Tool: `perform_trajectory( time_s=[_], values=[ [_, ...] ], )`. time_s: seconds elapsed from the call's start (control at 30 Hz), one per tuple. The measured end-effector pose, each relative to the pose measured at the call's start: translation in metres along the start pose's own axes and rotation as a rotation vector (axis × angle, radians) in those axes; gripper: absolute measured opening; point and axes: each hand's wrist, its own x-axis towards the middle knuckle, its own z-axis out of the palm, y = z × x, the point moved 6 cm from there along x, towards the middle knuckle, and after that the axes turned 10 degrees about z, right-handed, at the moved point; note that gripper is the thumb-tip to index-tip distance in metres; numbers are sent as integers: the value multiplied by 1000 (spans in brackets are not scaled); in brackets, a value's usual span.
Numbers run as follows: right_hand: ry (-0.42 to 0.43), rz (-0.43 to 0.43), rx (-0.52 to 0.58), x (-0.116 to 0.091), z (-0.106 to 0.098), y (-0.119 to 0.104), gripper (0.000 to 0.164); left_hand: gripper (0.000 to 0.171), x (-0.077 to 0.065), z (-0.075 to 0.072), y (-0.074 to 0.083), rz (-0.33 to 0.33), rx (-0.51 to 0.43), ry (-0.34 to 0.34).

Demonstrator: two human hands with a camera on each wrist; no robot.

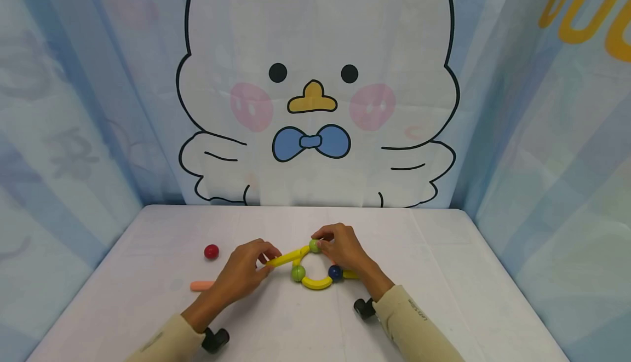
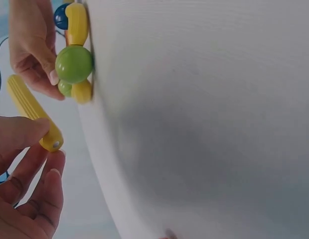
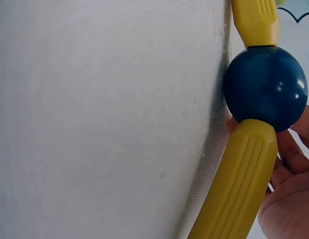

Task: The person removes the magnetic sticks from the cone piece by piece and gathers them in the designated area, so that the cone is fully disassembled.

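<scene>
Yellow ribbed plastic rod (image 1: 283, 258), pinched in your left hand (image 1: 248, 266), looks unjoined at ten o'clock of the seemingly linked yellow-rod-and-ball ring (image 1: 317, 283), whose twelve-o'clock green ball (image 1: 314, 246) your right hand (image 1: 346, 248) holds, with a glossy red ball (image 1: 211, 251) and orange rod (image 1: 201, 286) left loose at nine.

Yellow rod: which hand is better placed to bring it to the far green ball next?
Left, I'd say: the left hand already pinches the yellow rod, while the right hand is occupied, holding the far green ball.
</scene>
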Motion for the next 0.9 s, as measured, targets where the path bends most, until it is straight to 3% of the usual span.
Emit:
perform_trajectory(
  time_s=[0.37, 0.67, 0.9],
  values=[
    [1, 0, -3, 0, 1, 0, 16, 31, -21, -22, -7, -35, 16, -25],
    [6, 5, -6, 0, 1, 1, 16, 31, -40, -40, -17, -112, 16, -42],
    [10, 0, -7, -2, 0, 0, 16, 30, -58, -51, -25, -104, 23, -74]
  ],
)
